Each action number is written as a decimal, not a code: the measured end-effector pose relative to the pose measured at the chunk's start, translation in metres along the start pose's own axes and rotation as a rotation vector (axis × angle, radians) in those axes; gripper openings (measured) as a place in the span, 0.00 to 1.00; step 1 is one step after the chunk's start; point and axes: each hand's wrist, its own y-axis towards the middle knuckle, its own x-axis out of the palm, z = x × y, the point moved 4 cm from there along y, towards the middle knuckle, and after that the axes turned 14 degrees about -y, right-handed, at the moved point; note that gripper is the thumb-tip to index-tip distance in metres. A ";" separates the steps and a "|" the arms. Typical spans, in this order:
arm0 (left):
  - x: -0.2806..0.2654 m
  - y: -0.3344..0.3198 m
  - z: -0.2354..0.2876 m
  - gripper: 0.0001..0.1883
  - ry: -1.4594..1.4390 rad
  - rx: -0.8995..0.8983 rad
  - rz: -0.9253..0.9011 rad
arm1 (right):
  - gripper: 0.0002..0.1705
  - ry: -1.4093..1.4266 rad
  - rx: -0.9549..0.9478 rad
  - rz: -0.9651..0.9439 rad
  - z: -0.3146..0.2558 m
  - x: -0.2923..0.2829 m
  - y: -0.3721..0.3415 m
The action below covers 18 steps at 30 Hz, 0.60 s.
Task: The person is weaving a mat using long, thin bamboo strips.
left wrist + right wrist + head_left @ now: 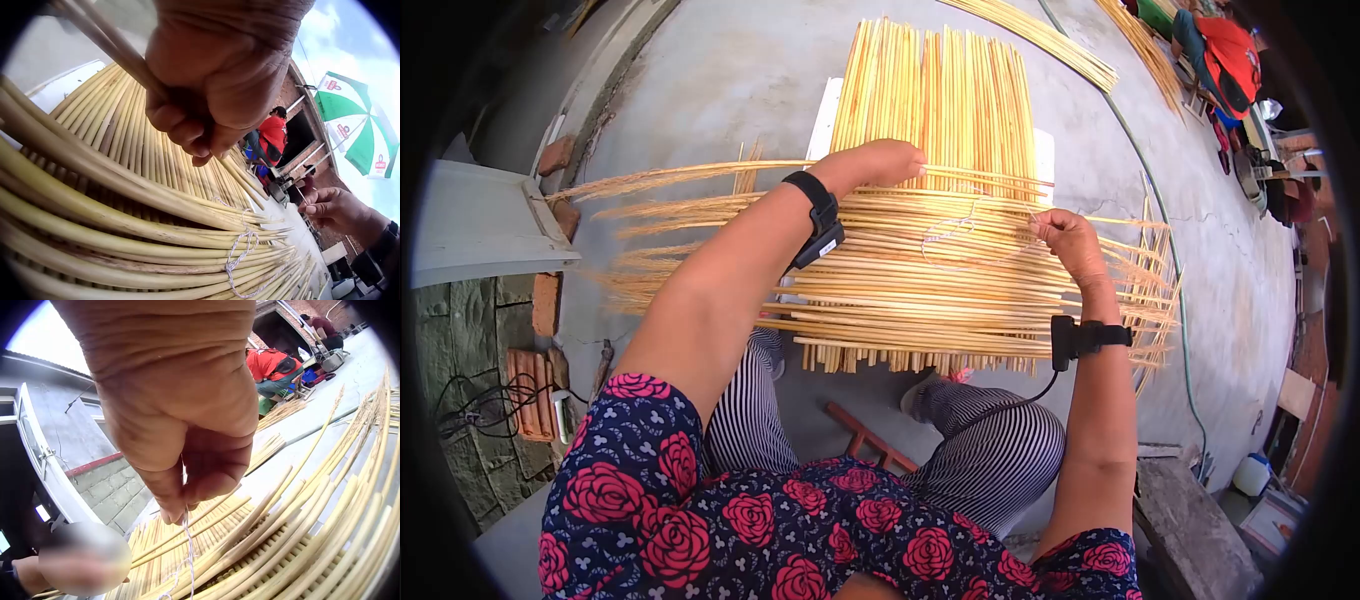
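My left hand [885, 162] grips a couple of long reed stalks [119, 47], whose feathery tips stick out to the left in the head view. These stalks lie crosswise over a flat row of reeds [945, 85]. With thumb and fingertips my right hand [1072, 242] pinches a thin white-and-purple string [188, 547] near the right side of the row. The string's loose part [950, 236] curls over the crosswise stalks [920, 290] nearer my body. In the left wrist view it loops around on top of them.
More reed bundles [1040, 40] lie on the concrete floor beyond. A green hose [1145, 160] runs along the right. A reddish stool-like frame [865, 437] is between my feet. A person in red [275, 365] sits farther off, and a green-and-white umbrella [359, 125] stands behind.
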 end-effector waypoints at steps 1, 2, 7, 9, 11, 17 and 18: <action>0.003 0.002 -0.005 0.16 -0.015 0.004 -0.006 | 0.09 -0.050 0.053 0.074 0.010 -0.007 0.011; 0.005 0.005 -0.011 0.16 -0.004 0.009 -0.011 | 0.10 -0.070 0.074 0.180 0.024 -0.011 0.024; 0.016 0.009 -0.020 0.15 0.013 -0.033 -0.067 | 0.12 -0.249 0.109 0.387 0.042 -0.012 0.052; 0.018 0.011 -0.020 0.14 0.015 0.002 -0.041 | 0.12 -0.323 0.066 0.400 0.042 -0.008 0.052; 0.021 0.014 -0.023 0.14 -0.005 0.021 -0.027 | 0.12 -0.367 0.055 0.417 0.043 -0.006 0.053; 0.022 0.014 -0.019 0.15 -0.011 0.024 -0.018 | 0.12 -0.307 0.086 0.452 0.056 0.007 0.057; 0.022 0.013 -0.019 0.15 -0.002 0.024 -0.008 | 0.12 -0.341 0.059 0.463 0.052 0.008 0.057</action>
